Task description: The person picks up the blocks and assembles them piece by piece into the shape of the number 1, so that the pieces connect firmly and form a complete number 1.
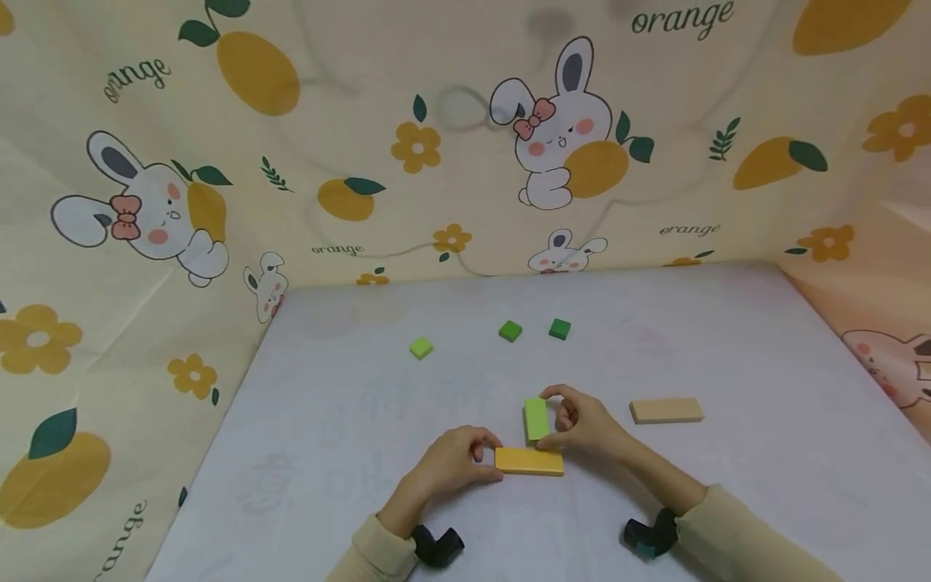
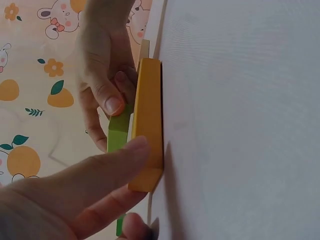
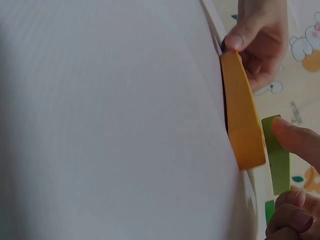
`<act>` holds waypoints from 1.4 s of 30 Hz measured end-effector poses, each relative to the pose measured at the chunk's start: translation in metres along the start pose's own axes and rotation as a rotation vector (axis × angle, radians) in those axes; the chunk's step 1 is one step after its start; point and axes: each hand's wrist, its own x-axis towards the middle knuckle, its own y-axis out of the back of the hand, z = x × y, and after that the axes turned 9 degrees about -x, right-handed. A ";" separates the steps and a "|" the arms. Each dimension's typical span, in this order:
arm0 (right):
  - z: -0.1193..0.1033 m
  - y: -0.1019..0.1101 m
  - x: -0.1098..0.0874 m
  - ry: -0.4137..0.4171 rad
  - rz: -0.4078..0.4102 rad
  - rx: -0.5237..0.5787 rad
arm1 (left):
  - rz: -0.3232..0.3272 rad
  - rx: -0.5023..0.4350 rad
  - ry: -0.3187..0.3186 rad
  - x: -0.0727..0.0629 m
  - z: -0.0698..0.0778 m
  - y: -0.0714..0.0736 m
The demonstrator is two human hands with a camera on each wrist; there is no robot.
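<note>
A flat yellow wooden block (image 1: 528, 461) lies lengthwise across the white surface. My left hand (image 1: 454, 462) pinches its left end between thumb and fingers. Just behind that block, my right hand (image 1: 591, 425) grips a light green block (image 1: 536, 419), thumb at the near end and a finger at the far end. In the left wrist view, the left thumb presses on the face of the yellow block (image 2: 151, 110). The right wrist view shows the light green block (image 3: 278, 170) beside the yellow block (image 3: 243, 115), with right fingertips at both its ends.
Farther back lie three small square pieces: light green (image 1: 421, 347), green (image 1: 511, 331) and dark green (image 1: 559, 329). A plain wooden plank (image 1: 665, 411) lies to the right. A printed curtain (image 1: 436, 145) borders the white table (image 1: 327, 380) at the back and sides.
</note>
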 end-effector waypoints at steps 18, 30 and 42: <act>-0.005 -0.009 0.001 -0.023 -0.030 -0.055 | 0.043 -0.014 -0.046 0.000 -0.002 -0.002; -0.008 -0.012 0.001 -0.027 -0.053 -0.143 | 0.050 -0.015 -0.017 -0.002 -0.003 -0.003; -0.008 -0.007 -0.001 0.016 -0.076 -0.116 | 0.052 -0.006 -0.009 0.001 -0.004 -0.006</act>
